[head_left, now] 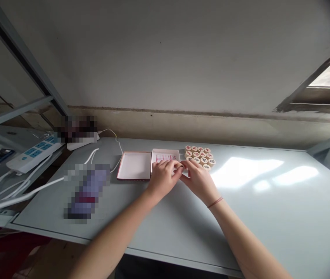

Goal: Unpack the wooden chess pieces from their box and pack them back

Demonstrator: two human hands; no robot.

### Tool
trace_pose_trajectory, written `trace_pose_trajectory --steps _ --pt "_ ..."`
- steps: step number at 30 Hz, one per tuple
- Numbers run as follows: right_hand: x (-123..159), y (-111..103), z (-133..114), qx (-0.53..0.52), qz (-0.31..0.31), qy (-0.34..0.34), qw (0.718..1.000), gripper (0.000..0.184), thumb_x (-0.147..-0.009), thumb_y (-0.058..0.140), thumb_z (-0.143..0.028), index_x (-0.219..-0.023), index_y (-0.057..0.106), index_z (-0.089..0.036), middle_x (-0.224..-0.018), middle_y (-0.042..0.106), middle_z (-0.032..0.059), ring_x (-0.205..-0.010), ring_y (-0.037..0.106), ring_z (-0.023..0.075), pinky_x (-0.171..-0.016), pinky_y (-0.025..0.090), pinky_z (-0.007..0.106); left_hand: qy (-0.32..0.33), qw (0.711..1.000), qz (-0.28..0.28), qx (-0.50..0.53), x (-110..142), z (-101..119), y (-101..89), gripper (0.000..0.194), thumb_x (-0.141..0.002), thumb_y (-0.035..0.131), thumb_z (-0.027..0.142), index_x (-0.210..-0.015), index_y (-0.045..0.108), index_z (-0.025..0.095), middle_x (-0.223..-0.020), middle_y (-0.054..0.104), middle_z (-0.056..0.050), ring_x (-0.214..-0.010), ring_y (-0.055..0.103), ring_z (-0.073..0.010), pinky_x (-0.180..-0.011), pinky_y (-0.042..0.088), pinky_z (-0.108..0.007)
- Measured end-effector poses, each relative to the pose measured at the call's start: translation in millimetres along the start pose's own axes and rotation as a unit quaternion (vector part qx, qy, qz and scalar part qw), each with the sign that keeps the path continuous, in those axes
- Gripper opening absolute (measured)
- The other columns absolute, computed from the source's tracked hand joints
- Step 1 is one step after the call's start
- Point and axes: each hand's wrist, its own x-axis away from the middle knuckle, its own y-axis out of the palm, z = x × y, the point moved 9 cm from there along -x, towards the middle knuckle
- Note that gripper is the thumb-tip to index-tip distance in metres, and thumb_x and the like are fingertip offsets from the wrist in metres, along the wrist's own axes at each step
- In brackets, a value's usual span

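Two shallow cardboard box halves lie side by side near the far edge of the tabletop (pixel 269 217): an empty box half (pixel 134 166) with a red rim on the left, and a second box half (pixel 165 152) just right of it, holding a sheet with red printed lines (pixel 165 157). Round wooden chess pieces (pixel 199 155) lie flat in a tight cluster just right of the second box half, their faces marked with characters. The left hand (pixel 163 179) sits at the near side of the second box half, its fingers curled, and its fingertips (pixel 178 166) nearly closed on a small dark thing (pixel 181 167) too small to identify. The right hand (pixel 199 181) comes in from the right, partly open with its fingers reaching toward the left hand, and sits just below the chess pieces; whether it has hold of anything cannot be told. A red thread (pixel 215 201) circles the right wrist. Toward the tabletop's left edge lie a blurred object (pixel 87 190) and white cables (pixel 118 149), with a white power strip (pixel 35 157) beyond that edge.
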Motion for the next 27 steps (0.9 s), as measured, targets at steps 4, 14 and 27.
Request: trace_pose_trajectory --steps 4,14,27 --pt "0 -17 0 -0.051 0.064 -0.018 0.997 0.022 -0.085 0.049 -0.033 -0.099 0.061 -0.020 -0.099 0.063 0.0076 -0.063 0.058 0.0138 -0.061 0.048 0.028 -0.011 0.994 0.023 0.105 -1 -4 -7.7 0.008 -0.089 0.051 0.025 -0.090 0.059 0.021 -0.089 0.069 0.001 -0.082 0.062 -0.0144 -0.080 0.047 -0.028" --pt "4 -68 86 -0.074 0.140 0.118 0.980 0.020 -0.072 0.053 -0.029 -0.090 0.058 -0.021 -0.100 0.062 0.0080 -0.071 0.062 0.0167 -0.064 0.052 0.031 -0.035 0.981 0.052 0.184 -3 -29 -12.4 0.015 -0.087 0.054 0.018 -0.099 0.063 0.022 -0.097 0.064 -0.004 -0.087 0.063 -0.0138 -0.082 0.054 -0.027" --pt "28 -40 138 0.018 -0.158 0.256 0.954 0.022 -0.068 0.061 -0.042 -0.069 0.056 -0.020 -0.075 0.068 0.0070 -0.058 0.061 0.0174 -0.052 0.046 0.028 -0.071 0.979 0.052 0.183 -3 -40 -10.6 0.018 -0.084 0.053 0.013 -0.097 0.064 0.020 -0.101 0.062 -0.005 -0.083 0.062 -0.0121 -0.077 0.056 -0.025"
